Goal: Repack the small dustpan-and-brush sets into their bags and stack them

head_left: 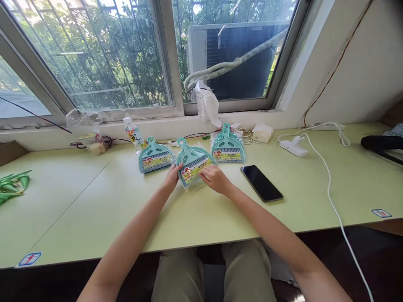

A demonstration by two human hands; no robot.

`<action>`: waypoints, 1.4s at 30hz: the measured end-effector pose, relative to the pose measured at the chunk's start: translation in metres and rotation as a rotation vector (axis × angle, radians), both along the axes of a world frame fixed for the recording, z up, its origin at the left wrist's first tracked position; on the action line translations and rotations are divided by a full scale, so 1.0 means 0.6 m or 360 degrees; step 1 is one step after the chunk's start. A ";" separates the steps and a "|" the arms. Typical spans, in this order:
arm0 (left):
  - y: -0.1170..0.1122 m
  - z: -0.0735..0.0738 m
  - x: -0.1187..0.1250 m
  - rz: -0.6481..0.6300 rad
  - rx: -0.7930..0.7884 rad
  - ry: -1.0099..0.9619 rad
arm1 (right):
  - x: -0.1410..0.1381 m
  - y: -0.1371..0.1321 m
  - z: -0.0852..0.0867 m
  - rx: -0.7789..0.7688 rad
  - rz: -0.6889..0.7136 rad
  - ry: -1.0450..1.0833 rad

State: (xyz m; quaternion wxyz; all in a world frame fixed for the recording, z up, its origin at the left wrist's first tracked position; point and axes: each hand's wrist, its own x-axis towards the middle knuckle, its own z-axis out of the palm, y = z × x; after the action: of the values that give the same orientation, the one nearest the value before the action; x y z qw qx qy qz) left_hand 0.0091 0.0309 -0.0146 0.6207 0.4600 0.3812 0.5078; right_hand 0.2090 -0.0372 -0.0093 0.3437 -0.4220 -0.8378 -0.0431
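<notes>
I have the dustpan (190, 156) in front of me over the near middle of the counter (208, 222), wrapped in clear film, tilted, with its handle pointing up and a little left. A brush and a bright printed label show on its face; whether its lower edge touches the counter, I cannot tell. My left hand (172, 176) grips its left edge, thumb on the front. My right hand (216, 178) has curled fingers against the label near the right edge, but I cannot tell whether they pinch the film or only rest on it.

Just behind, to the left, a second pan (155, 150) lies on the counter, and a third pan (227, 144) lies to the right, both wrapped like mine. A bottle (134, 132) stands behind the second pan, and a phone (262, 183) lies dark, face up, right of my right hand. Farther right I see a plug strip (294, 147) with a white cable (329, 184) running off the counter's front edge. A plastic bag (84, 130) sits at the back left, some green things (14, 184) lie at the far left, and a window (119, 63) spans the back
</notes>
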 end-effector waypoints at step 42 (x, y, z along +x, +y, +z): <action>0.067 0.071 -0.196 0.0774 -0.0131 -0.0524 | 0.056 0.032 -0.001 -0.1260 0.0092 0.2141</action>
State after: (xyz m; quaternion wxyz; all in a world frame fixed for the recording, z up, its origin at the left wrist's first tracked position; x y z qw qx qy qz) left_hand -0.1088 0.0713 0.0280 0.5523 0.2411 0.3948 0.6935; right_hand 0.2428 -0.0179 -0.0097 0.6026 -0.4266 -0.4132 0.5331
